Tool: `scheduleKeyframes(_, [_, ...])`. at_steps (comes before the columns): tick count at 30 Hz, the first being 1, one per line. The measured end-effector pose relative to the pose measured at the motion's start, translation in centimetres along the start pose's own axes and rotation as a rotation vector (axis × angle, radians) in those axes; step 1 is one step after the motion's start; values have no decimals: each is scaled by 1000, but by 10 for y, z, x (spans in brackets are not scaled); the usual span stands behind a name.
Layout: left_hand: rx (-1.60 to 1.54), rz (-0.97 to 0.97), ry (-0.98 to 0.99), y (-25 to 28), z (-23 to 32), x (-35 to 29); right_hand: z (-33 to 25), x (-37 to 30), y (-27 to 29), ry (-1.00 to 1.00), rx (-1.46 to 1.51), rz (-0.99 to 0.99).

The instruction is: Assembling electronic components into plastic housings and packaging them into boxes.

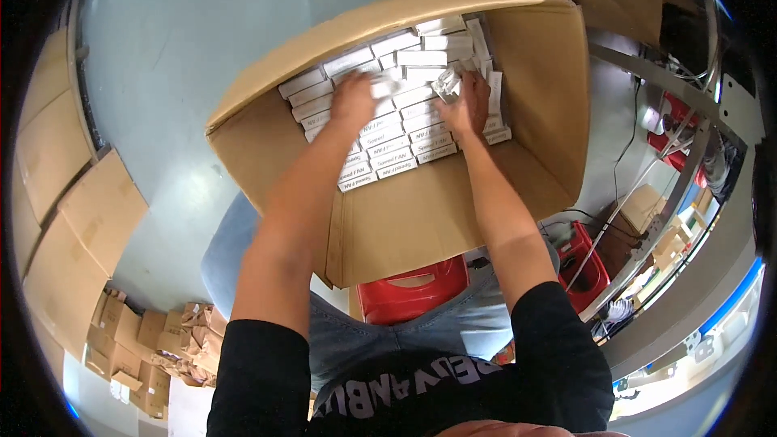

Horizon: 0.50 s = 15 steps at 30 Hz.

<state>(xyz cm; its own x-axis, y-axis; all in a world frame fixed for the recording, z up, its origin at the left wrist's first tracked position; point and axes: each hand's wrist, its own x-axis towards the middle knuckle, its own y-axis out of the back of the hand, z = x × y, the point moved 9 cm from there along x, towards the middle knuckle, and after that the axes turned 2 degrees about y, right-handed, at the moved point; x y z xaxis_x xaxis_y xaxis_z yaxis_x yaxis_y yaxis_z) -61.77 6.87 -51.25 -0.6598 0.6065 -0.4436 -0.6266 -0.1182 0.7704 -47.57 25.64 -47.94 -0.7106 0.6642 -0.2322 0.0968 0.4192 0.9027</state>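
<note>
A large open cardboard carton (413, 218) stands before me, its floor lined with rows of slim white printed boxes (394, 156). Over the left part of the rows is my left hand (354, 101), somewhat smeared by motion. Its fingers close on a small white box (385, 86), which is blurred too. My right hand (468, 107) is above the right-hand rows, fingers curled round a shiny white thing (447, 82) whose exact kind I cannot make out. A few boxes at the carton's right side stand turned lengthwise.
A red plastic stool (414, 290) shows between my legs under the carton's near edge. Flat cardboard (89, 218) leans at the left, with brown cartons (133, 348) below it. Metal framing (688, 170) and another red stool (589, 267) are at the right.
</note>
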Motion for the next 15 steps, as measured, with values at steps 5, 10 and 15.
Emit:
scheduleKeyframes(5, [51,-198,-361,-19,126,20,21,4,6,65,32,-6])
scheduleKeyframes(10, [195,-226,-311,-41,111,31,16,10,-1,109,61,-62])
scheduleKeyframes(15, [203,-247,-195,-45,107,21,42,6,1,-47,26,-42])
